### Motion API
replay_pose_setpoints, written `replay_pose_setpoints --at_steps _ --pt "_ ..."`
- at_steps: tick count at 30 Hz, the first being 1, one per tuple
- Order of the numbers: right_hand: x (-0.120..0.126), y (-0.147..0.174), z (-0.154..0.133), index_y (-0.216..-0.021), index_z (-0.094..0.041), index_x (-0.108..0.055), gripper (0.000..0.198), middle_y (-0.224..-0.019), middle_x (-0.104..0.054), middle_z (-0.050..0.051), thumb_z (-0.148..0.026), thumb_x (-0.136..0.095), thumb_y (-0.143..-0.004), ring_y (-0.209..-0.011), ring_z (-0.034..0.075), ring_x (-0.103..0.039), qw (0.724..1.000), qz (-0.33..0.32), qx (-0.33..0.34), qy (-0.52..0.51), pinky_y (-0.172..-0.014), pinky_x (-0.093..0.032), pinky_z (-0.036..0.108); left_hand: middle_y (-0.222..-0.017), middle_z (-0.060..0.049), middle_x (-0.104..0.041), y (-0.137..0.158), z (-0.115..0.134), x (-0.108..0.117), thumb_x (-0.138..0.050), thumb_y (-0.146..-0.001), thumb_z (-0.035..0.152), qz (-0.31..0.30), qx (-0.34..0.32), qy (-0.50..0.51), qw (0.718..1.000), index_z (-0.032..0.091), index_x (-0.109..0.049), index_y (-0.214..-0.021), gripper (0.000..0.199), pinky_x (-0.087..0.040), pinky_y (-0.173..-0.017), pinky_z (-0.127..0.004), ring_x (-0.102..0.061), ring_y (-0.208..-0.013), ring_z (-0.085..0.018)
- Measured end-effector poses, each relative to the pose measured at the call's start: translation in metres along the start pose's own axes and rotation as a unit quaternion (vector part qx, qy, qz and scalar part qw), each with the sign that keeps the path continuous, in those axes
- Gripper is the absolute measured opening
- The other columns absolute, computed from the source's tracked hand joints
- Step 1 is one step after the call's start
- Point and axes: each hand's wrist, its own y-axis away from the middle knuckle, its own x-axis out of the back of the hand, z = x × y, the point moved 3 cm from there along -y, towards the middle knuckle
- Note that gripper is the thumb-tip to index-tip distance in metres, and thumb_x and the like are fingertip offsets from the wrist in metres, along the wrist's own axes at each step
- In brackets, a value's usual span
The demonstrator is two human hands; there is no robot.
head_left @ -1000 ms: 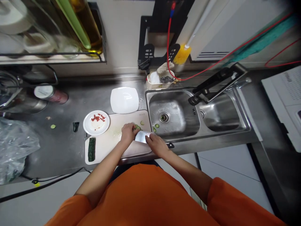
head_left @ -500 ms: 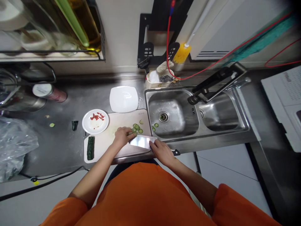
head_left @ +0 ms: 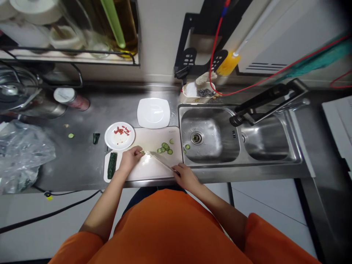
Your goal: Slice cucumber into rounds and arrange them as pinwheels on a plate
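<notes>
My right hand (head_left: 187, 178) grips a kitchen knife (head_left: 163, 163), its blade turned nearly edge-on and slanting left over the cutting board (head_left: 145, 172). Closed at the fingertips, my left hand (head_left: 130, 160) pinches a small pale-green cucumber piece (head_left: 142, 152) near the knife tip. Several cucumber slices (head_left: 165, 147) lie in a loose cluster on the right part of the board. At the board's left end rests a dark green length of cucumber (head_left: 112, 165). A white plate (head_left: 107, 142) with red bits on it overlaps the board's upper left corner.
Behind the board sits an empty white square plate (head_left: 153, 113). A double sink (head_left: 209, 132) adjoins on the right, with cucumber slices (head_left: 187, 147) on its near-left edge. Left on the counter are a cucumber end (head_left: 96, 138), a canister (head_left: 72, 99) and a clear plastic bag (head_left: 24, 157).
My left hand has moved left, away from the slices. The knife has turned from blade flat to nearly edge-on, its tip swinging up and left. The whole view has shifted slightly.
</notes>
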Motion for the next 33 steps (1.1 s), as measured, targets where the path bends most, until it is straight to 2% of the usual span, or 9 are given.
replay_pose_setpoints --at_steps 3,6,9,12,16,20,22,28,33 --pt "-0.005 -0.016 -0.012 -0.101 -0.015 -0.062 0.023 -0.092 -0.060 0.007 -0.013 -0.045 -0.086 -0.085 0.015 -0.056 1.000 -0.005 -0.022 0.020 -0.075 -0.039 0.023 -0.066 0.002 -0.062 -0.005 0.005 0.000 -0.058 -0.075 0.036 -0.024 -0.048 -0.033 0.998 0.019 -0.067 -0.082 0.021 -0.040 -0.062 -0.023 -0.053 -0.062 -0.012" --pt "-0.006 -0.027 -0.022 -0.102 -0.015 -0.061 0.025 -0.095 -0.061 0.008 -0.012 -0.043 -0.086 -0.087 0.016 -0.056 0.998 -0.015 -0.046 0.045 -0.075 -0.038 0.024 -0.071 0.000 -0.064 -0.009 0.009 -0.001 -0.057 -0.074 0.032 -0.001 -0.068 -0.039 0.997 0.018 -0.068 -0.089 0.023 -0.043 -0.067 -0.024 -0.056 -0.066 -0.014" --pt "-0.005 -0.031 -0.028 -0.105 -0.016 -0.058 0.026 -0.100 -0.062 0.009 -0.014 -0.039 -0.087 -0.089 0.017 -0.057 0.995 -0.033 -0.064 0.062 -0.075 -0.038 0.025 -0.079 -0.002 -0.067 -0.008 0.008 -0.004 -0.056 -0.074 0.029 0.046 -0.043 -0.018 0.998 0.017 -0.067 -0.098 0.028 -0.044 -0.072 -0.025 -0.059 -0.072 -0.015" --pt "-0.006 -0.032 -0.034 -0.115 -0.016 -0.052 0.032 -0.101 -0.063 0.009 -0.012 -0.038 -0.086 -0.089 0.019 -0.060 0.992 -0.062 -0.077 0.074 -0.072 -0.039 0.026 -0.077 -0.002 -0.068 -0.004 0.006 -0.008 -0.054 -0.075 0.026 0.073 -0.007 -0.014 0.997 0.018 -0.068 -0.095 0.025 -0.044 -0.072 -0.026 -0.060 -0.071 -0.015" --pt "-0.008 -0.038 -0.041 -0.128 -0.016 -0.039 0.043 -0.099 -0.065 0.011 -0.011 -0.038 -0.085 -0.089 0.023 -0.062 0.986 -0.097 -0.098 0.090 -0.068 -0.039 0.028 -0.077 -0.002 -0.069 0.002 0.007 -0.010 -0.052 -0.075 0.025 0.094 0.051 -0.022 0.994 0.021 -0.069 -0.088 0.022 -0.043 -0.072 -0.027 -0.061 -0.072 -0.017" --pt "-0.008 -0.045 -0.046 -0.127 -0.017 -0.038 0.038 -0.098 -0.066 0.012 -0.014 -0.034 -0.089 -0.089 0.024 -0.063 0.982 -0.107 -0.111 0.106 -0.067 -0.041 0.029 -0.077 -0.002 -0.069 0.005 0.006 -0.010 -0.053 -0.076 0.028 0.097 0.084 -0.021 0.992 0.021 -0.070 -0.085 0.020 -0.042 -0.074 -0.028 -0.060 -0.072 -0.017" --pt "-0.007 -0.046 -0.049 -0.124 -0.018 -0.040 0.036 -0.097 -0.066 0.012 -0.012 -0.033 -0.089 -0.090 0.023 -0.063 0.981 -0.111 -0.110 0.116 -0.067 -0.041 0.029 -0.076 -0.002 -0.069 0.007 0.005 -0.010 -0.053 -0.077 0.028 0.097 0.070 -0.037 0.992 0.020 -0.070 -0.084 0.020 -0.042 -0.073 -0.028 -0.060 -0.072 -0.017" --pt "-0.009 -0.035 -0.063 -0.122 -0.019 -0.041 0.037 -0.097 -0.065 0.010 -0.008 -0.033 -0.087 -0.094 0.022 -0.062 0.978 -0.129 -0.095 0.136 -0.071 -0.044 0.028 -0.087 -0.006 -0.068 0.012 -0.003 -0.013 -0.054 -0.078 0.027 0.140 -0.039 -0.055 0.988 0.018 -0.070 -0.092 0.023 -0.045 -0.080 -0.030 -0.059 -0.084 -0.020" --pt "-0.015 -0.026 -0.075 -0.122 -0.018 -0.040 0.036 -0.097 -0.065 0.012 -0.008 -0.029 -0.089 -0.092 0.023 -0.063 0.975 -0.134 -0.098 0.150 -0.071 -0.046 0.030 -0.086 -0.007 -0.067 0.014 -0.009 -0.017 -0.054 -0.079 0.026 0.152 -0.071 -0.042 0.985 0.019 -0.069 -0.090 0.020 -0.046 -0.081 -0.031 -0.060 -0.085 -0.020"
